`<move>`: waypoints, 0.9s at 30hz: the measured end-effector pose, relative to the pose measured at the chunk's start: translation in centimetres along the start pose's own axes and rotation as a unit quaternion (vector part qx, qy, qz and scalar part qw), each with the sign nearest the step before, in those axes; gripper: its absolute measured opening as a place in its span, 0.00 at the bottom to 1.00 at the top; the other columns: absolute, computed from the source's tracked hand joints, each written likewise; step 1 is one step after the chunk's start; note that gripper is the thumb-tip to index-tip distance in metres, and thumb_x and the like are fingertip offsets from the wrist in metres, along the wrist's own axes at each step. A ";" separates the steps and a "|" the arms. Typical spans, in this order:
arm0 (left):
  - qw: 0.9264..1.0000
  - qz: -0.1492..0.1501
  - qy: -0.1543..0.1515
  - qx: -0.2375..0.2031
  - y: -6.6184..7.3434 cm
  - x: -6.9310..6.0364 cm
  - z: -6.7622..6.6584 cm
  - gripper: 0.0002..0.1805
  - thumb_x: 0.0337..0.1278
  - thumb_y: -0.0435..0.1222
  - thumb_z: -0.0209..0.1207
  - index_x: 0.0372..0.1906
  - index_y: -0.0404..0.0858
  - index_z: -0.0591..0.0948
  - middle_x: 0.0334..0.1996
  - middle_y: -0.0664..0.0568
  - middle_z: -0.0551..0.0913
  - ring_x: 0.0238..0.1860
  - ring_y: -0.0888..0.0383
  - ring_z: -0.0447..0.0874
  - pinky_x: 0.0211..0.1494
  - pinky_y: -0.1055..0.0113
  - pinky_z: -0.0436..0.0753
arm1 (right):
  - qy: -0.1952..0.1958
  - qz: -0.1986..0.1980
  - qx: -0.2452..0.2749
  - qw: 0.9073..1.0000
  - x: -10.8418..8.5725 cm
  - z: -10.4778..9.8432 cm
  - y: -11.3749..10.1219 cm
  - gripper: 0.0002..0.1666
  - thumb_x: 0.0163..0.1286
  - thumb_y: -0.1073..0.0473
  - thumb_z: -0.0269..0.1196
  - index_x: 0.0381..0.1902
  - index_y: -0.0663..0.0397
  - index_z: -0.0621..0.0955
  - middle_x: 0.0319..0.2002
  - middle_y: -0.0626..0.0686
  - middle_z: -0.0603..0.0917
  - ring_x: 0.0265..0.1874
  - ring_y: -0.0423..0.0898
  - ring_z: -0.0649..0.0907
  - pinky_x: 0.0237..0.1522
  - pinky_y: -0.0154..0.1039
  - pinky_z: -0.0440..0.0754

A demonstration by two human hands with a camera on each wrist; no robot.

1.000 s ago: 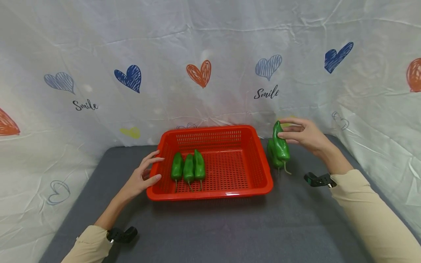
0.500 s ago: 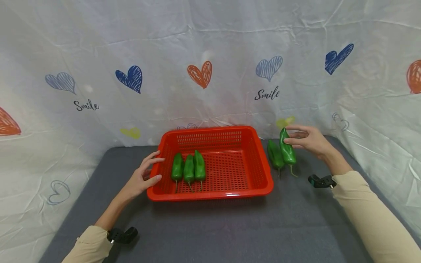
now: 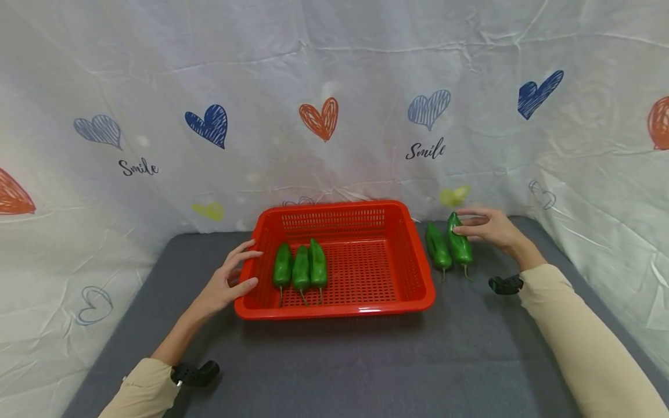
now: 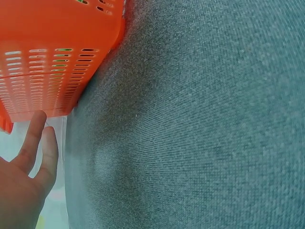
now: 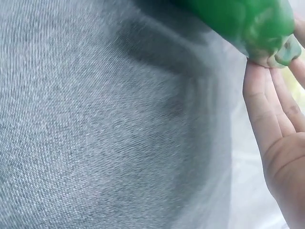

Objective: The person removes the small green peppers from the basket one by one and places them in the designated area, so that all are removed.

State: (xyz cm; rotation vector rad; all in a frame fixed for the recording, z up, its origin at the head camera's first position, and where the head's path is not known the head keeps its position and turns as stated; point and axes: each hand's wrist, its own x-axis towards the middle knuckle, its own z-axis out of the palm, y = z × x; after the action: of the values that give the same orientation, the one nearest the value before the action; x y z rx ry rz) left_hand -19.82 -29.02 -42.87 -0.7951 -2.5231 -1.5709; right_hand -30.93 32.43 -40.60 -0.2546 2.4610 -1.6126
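Observation:
My right hand point(image 3: 486, 227) pinches a green pepper point(image 3: 460, 244) near its upper tip, thumb on one side and fingers on the other. That pepper's stem points toward me; in the right wrist view the fingertips lie against the pepper point(image 5: 252, 24). Just left of it, a second green pepper point(image 3: 438, 246) lies on the table. My left hand point(image 3: 222, 284) touches the left rim of a red plastic basket point(image 3: 334, 312) with fairly straight fingers and thumb. In the left wrist view two straight fingers point(image 4: 34, 138) show close to the basket's slotted wall point(image 4: 47, 62).
Inside the basket, three green peppers point(image 3: 300, 270) lie side by side at the left. A dark grey cloth point(image 3: 334, 366) covers the table. Behind it hangs a white sheet point(image 3: 366, 69) printed with hearts. A black wrist device point(image 3: 506, 284) is on the right arm.
My right hand has moved the pepper slightly right and down, from in front of the second pepper to a place beside it. The left hand and basket stay put.

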 end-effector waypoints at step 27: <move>1.000 0.000 -0.003 -0.022 -0.1 0.0 0.1 0.29 0.67 0.26 0.59 0.71 0.35 0.70 0.79 0.48 0.50 0.54 0.34 0.79 0.50 0.59 0.82 | -0.008 0.033 -0.038 0.999 1.2 0.1 2.4 0.42 0.69 0.55 0.71 0.72 0.70 0.68 0.62 0.75 0.74 0.46 0.43 0.85 0.50 0.46 0.83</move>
State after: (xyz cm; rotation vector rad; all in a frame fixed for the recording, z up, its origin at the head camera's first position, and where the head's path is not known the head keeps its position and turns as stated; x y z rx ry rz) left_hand -19.84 -28.98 -42.98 -0.8064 -2.4998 -1.6315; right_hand -32.17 33.04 -42.94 -0.1927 2.4941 -1.4887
